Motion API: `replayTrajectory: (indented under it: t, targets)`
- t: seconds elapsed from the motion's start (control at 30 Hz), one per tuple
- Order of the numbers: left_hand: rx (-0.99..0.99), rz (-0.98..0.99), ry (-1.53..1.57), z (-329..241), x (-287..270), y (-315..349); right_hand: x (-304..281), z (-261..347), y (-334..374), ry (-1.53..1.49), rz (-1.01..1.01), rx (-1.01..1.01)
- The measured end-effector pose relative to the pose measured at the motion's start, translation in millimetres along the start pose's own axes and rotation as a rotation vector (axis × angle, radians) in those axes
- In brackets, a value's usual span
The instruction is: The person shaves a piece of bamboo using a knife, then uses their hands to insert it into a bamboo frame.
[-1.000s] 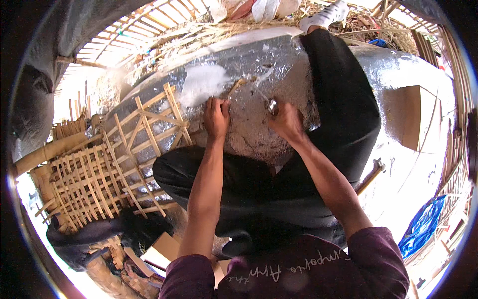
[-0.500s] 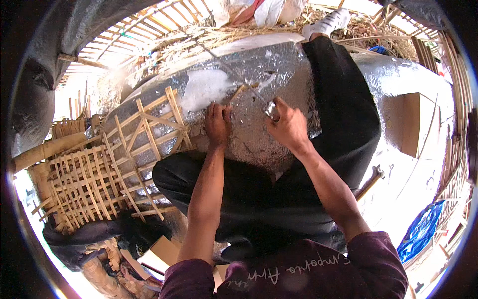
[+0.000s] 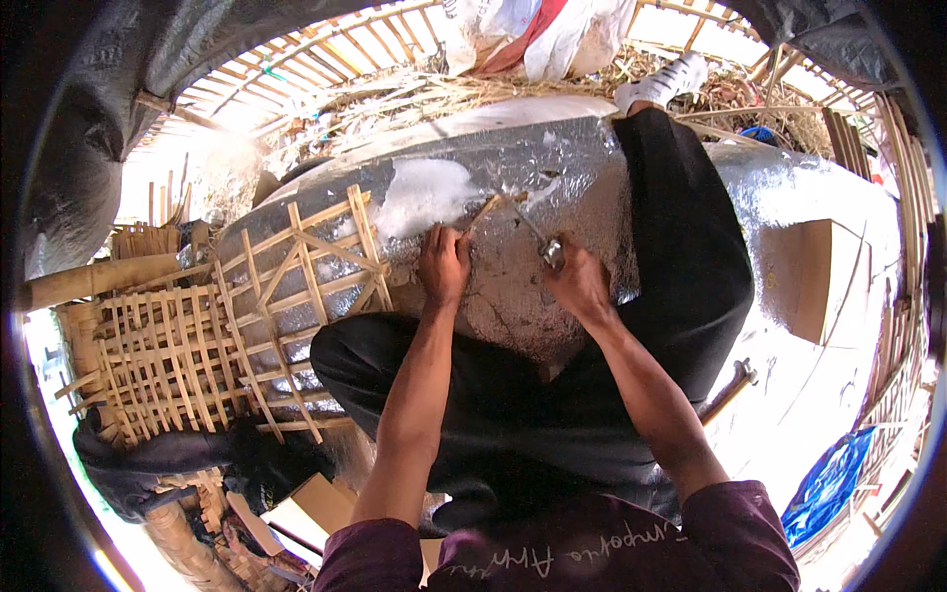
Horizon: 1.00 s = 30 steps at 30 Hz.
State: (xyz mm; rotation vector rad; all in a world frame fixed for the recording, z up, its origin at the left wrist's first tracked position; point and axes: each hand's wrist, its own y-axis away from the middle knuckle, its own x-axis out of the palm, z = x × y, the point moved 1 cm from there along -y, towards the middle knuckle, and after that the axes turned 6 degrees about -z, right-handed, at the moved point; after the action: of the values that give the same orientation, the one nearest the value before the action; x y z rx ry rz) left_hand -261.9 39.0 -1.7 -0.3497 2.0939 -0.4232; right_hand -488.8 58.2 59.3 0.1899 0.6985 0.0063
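My left hand (image 3: 444,264) is closed on a short bamboo strip (image 3: 483,212), low over the silvery foil-covered surface (image 3: 508,296). The strip's far end meets the tip of a screwdriver-like tool (image 3: 534,229). That tool has a thin metal shaft and a shiny rounded metal part near the grip. My right hand (image 3: 580,284) is wrapped round its handle, which the fingers mostly hide. Left of my left hand rests a bamboo lattice frame (image 3: 306,266) of crossed, nailed strips.
A denser woven bamboo panel (image 3: 163,365) adjoins the lattice. A hammer-like tool (image 3: 730,390) lies right of my leg, below a cardboard piece (image 3: 804,281). Blue plastic sheeting (image 3: 834,483) is at lower right. Straw and bamboo scraps (image 3: 395,109) line the far side.
The whole view has shifted slightly, so the scene sits lower. My right hand has turned on the tool's handle, its thumb less raised. My left hand stays at the bamboo strip.
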Motion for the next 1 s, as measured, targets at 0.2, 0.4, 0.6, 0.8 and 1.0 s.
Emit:
replayTrajectory:
  t: [0.2,0.4,0.6,0.8,1.0]
  targets:
    - [-0.011,-0.014,0.034,-3.0,-3.8,0.0,-21.2,25.6,-3.9,0.033,0.03,0.033]
    - [-0.013,0.006,0.01,10.3,-3.6,5.0,3.3,0.1,-4.2,0.135,-0.036,-0.105]
    - [-0.021,0.032,0.012,1.4,-1.6,1.2,-2.7,7.4,-1.5,0.004,0.047,0.014]
    - [-0.023,0.029,0.067,-3.9,-5.4,-1.1,-12.7,8.9,-7.0,0.062,0.005,-0.034]
    - [-0.025,0.012,0.05,-0.6,7.7,-2.4,25.2,-54.8,-11.2,0.178,-0.143,-0.2]
